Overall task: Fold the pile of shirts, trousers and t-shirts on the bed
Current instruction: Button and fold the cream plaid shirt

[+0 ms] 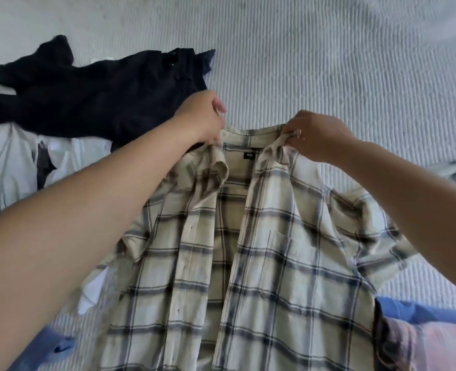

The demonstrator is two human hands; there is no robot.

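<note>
Right — left hand (204, 117) and right hand (312, 135) both pinch the plaid shirt (248, 263) at its collar; tug evenly far-ward, flatten plackets before folding — sleeves next.

the bed (328, 62) wears a pale ribbed cover, and a cream checked shirt (261, 250) lies spread open on it, front up, collar toward the far side and hem at the near edge. toward the left edge a dark garment (101, 97) lies crumpled over white clothes (12, 162). blue cloth (422, 311) sits at the near right corner and another blue piece (60, 346) at the near left.
</note>
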